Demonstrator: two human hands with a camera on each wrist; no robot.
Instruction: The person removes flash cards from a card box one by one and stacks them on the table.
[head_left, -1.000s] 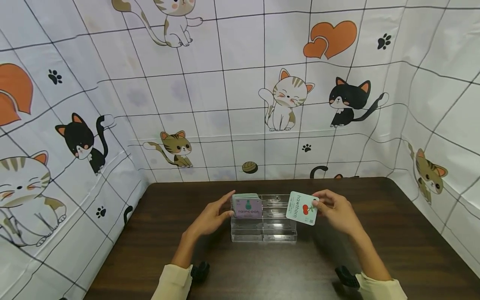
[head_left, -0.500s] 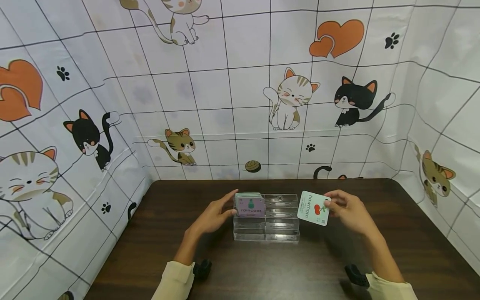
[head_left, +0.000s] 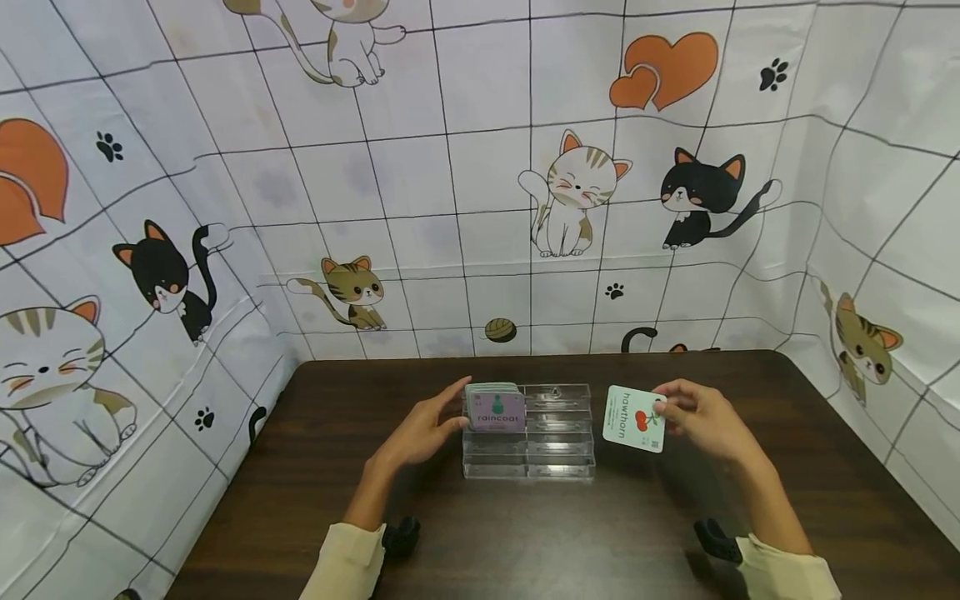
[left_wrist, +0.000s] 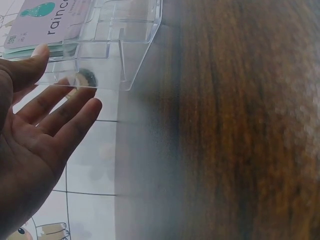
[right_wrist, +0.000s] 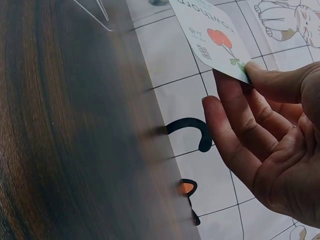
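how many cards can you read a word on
2. The hawthorn card is pinched in the right hand, right of the clear holder. The raincoat card fronts a stack in its left side, by the left hand; cards behind are hidden.

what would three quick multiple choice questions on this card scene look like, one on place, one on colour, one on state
1. Where does the stack of cards stand?
A. in the left side of the clear holder
B. flat on the table
C. in the right hand

2. What colour is the fruit drawn on the hawthorn card?
A. blue
B. red
C. yellow

3. How is the hawthorn card held?
A. lying in the holder
B. pinched by the right hand, off the table
C. pressed flat under the left hand

Answers:
1 A, the raincoat card fronts a stack in the holder's left part.
2 B, a red fruit with a green stem shows on the card.
3 B, thumb and fingers pinch its edge to the right of the holder.
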